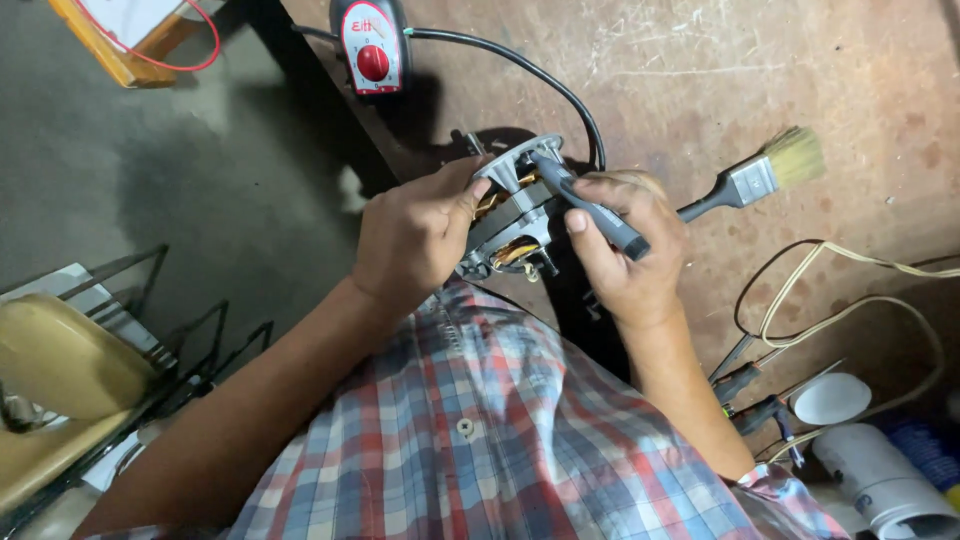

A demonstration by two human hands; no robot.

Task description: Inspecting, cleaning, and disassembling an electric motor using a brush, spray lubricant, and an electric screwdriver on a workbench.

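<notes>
Space around your work is tight on one side: the small electric motor (515, 215) sits held in the air just over the near edge of the brown workbench (800, 80), with open floor to your left and bare bench top beyond it. Your left hand (415, 235) wraps the motor's left side, fingers pressed against its metal frame. Your right hand (625, 250) is curled round a dark grey screwdriver (590, 205), thumb along the handle, its tip set on the top of the motor. A paintbrush (755, 180) lies just beyond your right hand, a black cable (540, 75) runs close behind the motor. Your palms hide most of the copper windings, and you cannot see where the tool tip lands.
</notes>
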